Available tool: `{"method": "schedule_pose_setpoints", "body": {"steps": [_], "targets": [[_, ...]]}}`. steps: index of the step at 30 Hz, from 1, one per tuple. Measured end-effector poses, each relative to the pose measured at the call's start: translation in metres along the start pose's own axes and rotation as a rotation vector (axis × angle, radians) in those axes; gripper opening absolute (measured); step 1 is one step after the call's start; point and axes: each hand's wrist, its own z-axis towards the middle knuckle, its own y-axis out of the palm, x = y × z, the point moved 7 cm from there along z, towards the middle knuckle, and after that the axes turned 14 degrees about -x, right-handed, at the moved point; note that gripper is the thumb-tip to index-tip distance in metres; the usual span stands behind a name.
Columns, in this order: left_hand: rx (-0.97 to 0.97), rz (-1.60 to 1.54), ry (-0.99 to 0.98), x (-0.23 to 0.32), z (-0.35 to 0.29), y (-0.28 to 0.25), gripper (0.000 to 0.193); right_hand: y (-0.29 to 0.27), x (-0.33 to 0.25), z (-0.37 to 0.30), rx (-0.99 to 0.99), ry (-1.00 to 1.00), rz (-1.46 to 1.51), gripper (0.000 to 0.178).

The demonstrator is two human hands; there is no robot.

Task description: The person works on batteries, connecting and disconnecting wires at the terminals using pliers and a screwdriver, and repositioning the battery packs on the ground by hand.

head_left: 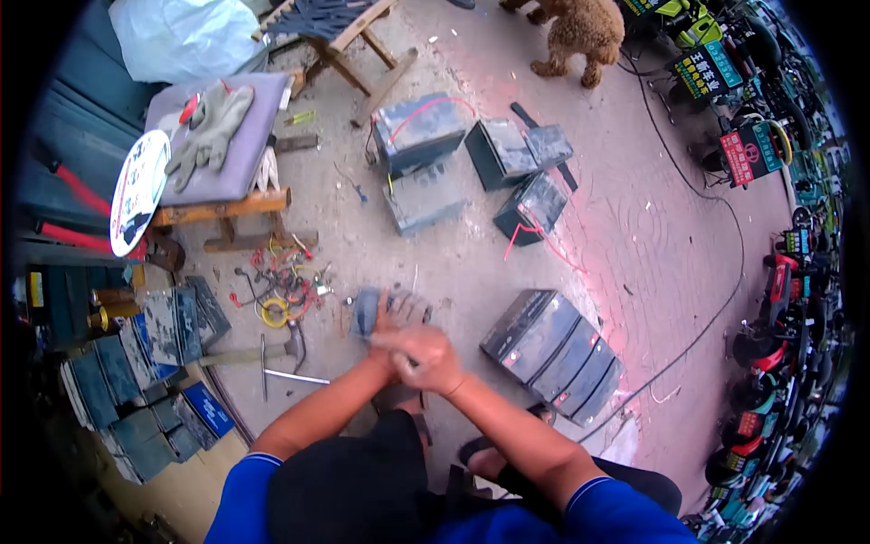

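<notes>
Both my hands are together low over the concrete floor, in front of my feet. My right hand [421, 356] is closed, its fingers curled at my left wrist; what it grips, if anything, is hidden. Reaching forward beneath it, my left hand [388, 317] is smeared by motion, and its fingers look greyish. Beside it on the left is a small blue-grey block [365, 313], blurred. Left of my hands lie a claw hammer [295, 344], a T-handled wrench [288, 374] and a tangle of wire leads [288, 283] around a yellow tape roll [274, 313].
Dusty batteries [420, 131] stand ahead, some with red wires. A larger battery pack [553, 354] sits right. Stacked batteries [127, 381] are at left. Grey gloves [213, 131] lie on a cushioned stool [245, 172]. A brown dog [584, 41] stands far ahead; a cable [739, 245] crosses the floor near parked scooters [761, 349].
</notes>
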Motion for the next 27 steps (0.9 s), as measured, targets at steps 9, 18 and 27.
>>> {"method": "schedule_pose_setpoints", "body": {"steps": [9, 18, 27], "targets": [[0.021, -0.431, -0.039, -0.007, -0.006, -0.053, 0.077, -0.063, 0.005, 0.000, -0.276, 0.845, -0.395, 0.039], [0.055, -0.699, 0.020, 0.006, -0.007, -0.062, 0.046, -0.042, -0.032, 0.007, -0.313, 0.406, -0.567, 0.020], [0.254, -0.581, 0.131, 0.004, 0.008, -0.079, 0.021, -0.051, -0.037, 0.006, -0.299, 0.600, -0.620, 0.037]]}}
